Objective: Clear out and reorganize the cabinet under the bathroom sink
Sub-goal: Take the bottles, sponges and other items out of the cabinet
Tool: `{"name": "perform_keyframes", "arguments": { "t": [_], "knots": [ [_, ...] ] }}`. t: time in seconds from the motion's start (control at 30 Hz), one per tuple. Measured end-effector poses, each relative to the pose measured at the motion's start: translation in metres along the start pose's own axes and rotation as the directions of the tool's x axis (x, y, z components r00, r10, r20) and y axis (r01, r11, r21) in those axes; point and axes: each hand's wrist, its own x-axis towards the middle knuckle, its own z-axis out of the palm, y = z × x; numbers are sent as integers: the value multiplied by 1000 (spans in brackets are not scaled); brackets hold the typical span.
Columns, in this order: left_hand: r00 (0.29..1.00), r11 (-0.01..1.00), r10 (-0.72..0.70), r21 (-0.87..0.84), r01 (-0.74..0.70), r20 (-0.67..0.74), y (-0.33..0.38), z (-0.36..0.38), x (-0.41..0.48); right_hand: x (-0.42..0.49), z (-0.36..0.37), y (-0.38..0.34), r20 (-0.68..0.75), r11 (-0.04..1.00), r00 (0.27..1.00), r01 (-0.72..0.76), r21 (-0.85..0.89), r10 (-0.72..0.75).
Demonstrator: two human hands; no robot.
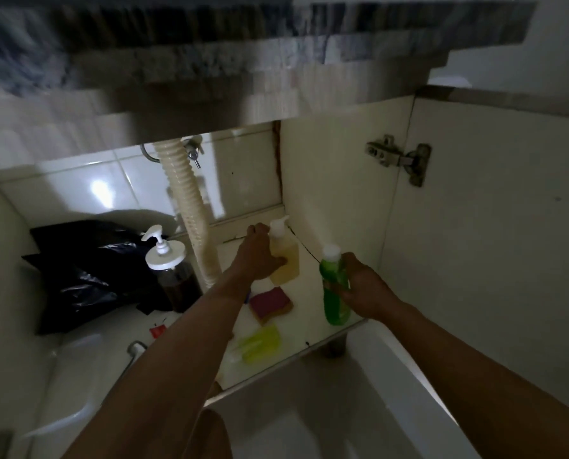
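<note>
Yellow-green pad (260, 342): laid flat by the front edge of the cabinet (336, 193) floor, lower centre of the frame; blurred, so its kind cannot be told.
Green bottle (334, 286): white-capped, held upright at right of centre, over the front right corner of the floor; whether its base is set down cannot be told.
Right hand (364, 286): fingers wrapped round the green bottle's middle.
Pink sponge (271, 303): laid flat at centre frame, between the two forearms, just below the yellow bottle.
Yellow pump bottle (284, 256): stood upright by the right inner wall, towards the back; pale liquid is seen inside.
Left hand (260, 256): closed round the yellow pump bottle's body from its left side, thumb across the front.
Dark pump bottle (173, 273): white pump head; stood left of centre, just beside the hose.
Black bag (84, 270): crumpled plastic, piled at the left of the frame.
Drain hose (190, 207): cream, ribbed; run from upper centre down to the floor.
Step in hand (judged): both bottles are being taken out.
Advice: each bottle is best kept upright and gripped by the body, not the pump or cap, lest liquid be spilled; the yellow bottle should be drawn forward clear of the hose and lifted over the pink sponge.
</note>
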Motion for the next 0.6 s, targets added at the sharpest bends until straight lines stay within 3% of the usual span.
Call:
{"name": "perform_keyframes", "arguments": {
  "t": [0.2,0.37,0.47,0.6],
  "knots": [
    [983,999,-1,33,-6,185,16,17,-35,-49,-14,12,-8,995,999,-33,94,34],
    [908,999,36,19,-48,417,26,47,-66,-84,-13,39,26,990,995,-99,99,97],
    [868,985,54,117,-128,493,34,71,-76,-97,-4,59,58,980,985,-167,106,161],
    [808,988,134,-10,-156,573,32,119,-88,-115,19,87,100,962,963,-260,83,251]
  ]
}}
